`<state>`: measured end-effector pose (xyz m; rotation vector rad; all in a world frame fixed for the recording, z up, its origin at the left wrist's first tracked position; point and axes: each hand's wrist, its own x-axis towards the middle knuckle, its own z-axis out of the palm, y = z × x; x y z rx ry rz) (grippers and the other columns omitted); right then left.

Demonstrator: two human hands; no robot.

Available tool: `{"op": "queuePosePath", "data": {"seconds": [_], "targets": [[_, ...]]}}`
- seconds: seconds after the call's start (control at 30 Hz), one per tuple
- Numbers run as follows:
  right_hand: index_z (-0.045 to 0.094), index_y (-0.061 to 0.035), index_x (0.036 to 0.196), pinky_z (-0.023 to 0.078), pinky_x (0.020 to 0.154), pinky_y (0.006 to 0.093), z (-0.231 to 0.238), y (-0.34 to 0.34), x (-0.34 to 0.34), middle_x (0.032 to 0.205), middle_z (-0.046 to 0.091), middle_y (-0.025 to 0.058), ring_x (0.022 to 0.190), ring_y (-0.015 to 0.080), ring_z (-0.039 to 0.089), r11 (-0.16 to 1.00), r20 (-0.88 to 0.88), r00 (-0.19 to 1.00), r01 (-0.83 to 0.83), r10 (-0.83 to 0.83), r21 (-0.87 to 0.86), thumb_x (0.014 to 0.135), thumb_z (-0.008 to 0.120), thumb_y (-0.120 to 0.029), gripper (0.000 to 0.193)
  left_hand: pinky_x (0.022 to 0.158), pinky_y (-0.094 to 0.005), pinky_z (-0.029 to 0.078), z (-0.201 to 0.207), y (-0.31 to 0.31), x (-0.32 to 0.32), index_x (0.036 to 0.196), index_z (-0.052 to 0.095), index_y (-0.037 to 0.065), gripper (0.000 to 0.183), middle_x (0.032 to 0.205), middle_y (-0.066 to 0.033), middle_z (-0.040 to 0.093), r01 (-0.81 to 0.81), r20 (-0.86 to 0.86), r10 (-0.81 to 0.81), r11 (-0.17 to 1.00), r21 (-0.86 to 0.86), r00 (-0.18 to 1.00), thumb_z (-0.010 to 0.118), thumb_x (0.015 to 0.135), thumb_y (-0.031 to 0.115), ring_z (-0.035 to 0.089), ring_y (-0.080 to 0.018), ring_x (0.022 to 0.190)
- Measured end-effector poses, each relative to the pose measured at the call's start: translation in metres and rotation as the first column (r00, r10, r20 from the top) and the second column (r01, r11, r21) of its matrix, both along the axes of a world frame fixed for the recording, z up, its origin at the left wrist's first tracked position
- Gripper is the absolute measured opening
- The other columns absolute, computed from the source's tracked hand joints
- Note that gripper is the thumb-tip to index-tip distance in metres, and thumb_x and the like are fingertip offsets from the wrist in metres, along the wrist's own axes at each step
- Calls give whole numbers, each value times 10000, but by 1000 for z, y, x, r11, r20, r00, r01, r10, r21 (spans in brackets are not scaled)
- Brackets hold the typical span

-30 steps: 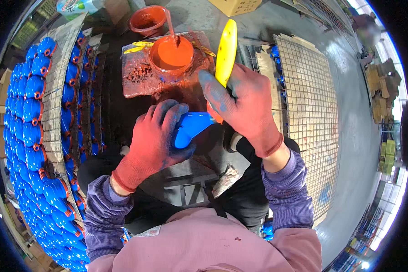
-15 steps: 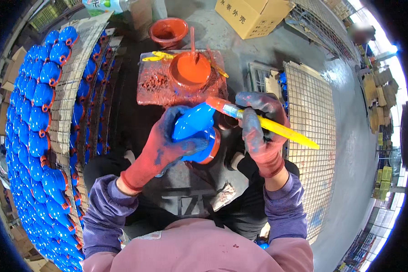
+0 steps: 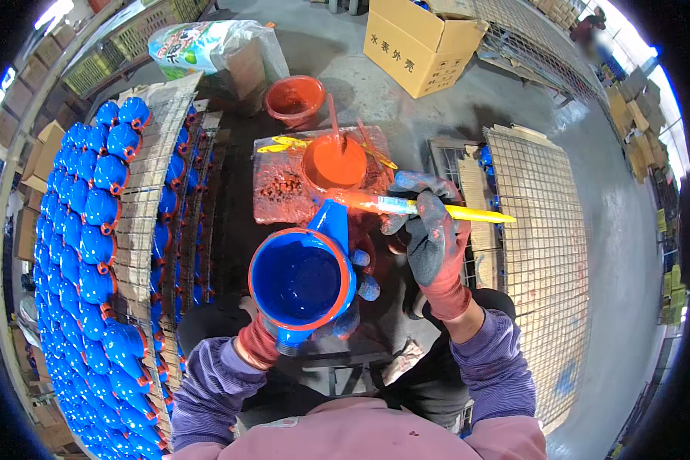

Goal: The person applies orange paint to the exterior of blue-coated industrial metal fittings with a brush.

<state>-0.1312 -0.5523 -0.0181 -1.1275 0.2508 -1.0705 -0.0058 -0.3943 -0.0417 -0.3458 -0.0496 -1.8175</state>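
Hands, both in red knit gloves w/ dark, paint-stained fingers: your L hand [image 3: 262,337] is wrapped round a blue housing [image 3: 299,276], palm mostly hidden under it, fingertips slightly spread along its R side. Your R hand [image 3: 435,245] is closed in a pinch on a yellow-handled brush [image 3: 395,205]. Brush lies approx. level, red bristles pointing L & seemingly touching the tip of the housing's spout. L forearm comes in low, wrist tucked behind the piece; R forearm angles fwd & inward. Housing is held up in front of your lap: glossy, round, hollow, mouth facing up, rim red, spout pointing away, short stub toward you. Just past it, a red bowl [image 3: 314,179] of smooth paint stands on a paint-crusted desk [image 3: 271,208]. Shiny blue pieces [image 3: 96,245] in rows line your L; wire-mesh rack [image 3: 540,253] on your R.
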Motion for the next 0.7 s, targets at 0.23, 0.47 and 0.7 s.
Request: {"op": "queuePosePath", "data": {"seconds": [0.23, 0.47, 0.7], "targets": [[541, 26, 1133, 559, 771, 347, -1, 2, 4, 1118, 609, 179, 967, 251, 630, 993, -56, 998, 1, 6, 122, 936, 518, -107, 239, 604, -378, 558, 7, 3, 0, 1392, 328, -19, 764, 1282, -340, 470, -83, -22, 83, 997, 7, 996, 483, 912, 554, 654, -367, 821], [623, 38, 1096, 512, 639, 279, -16, -26, 8, 917, 663, 81, 733, 150, 637, 983, -147, 983, 131, -112, 129, 964, 521, -246, 329, 657, -437, 569, 32, -3, 6, 1383, 364, 0, 759, 1247, -301, 510, -308, 270, 270, 945, 109, 924, 442, 914, 592, 641, -378, 851], [581, -46, 1089, 516, 589, 288, -10, -32, 2, 899, 657, 59, 727, 158, 636, 937, -43, 999, 35, -22, 347, 964, 549, -290, 276, 1016, -463, 427, 43, 10, 45, 1351, 413, 38, 767, 1303, -177, 513, -538, 625, 219, 349, -768, -749, 571, 849, 596, 526, -298, 1175]]}}
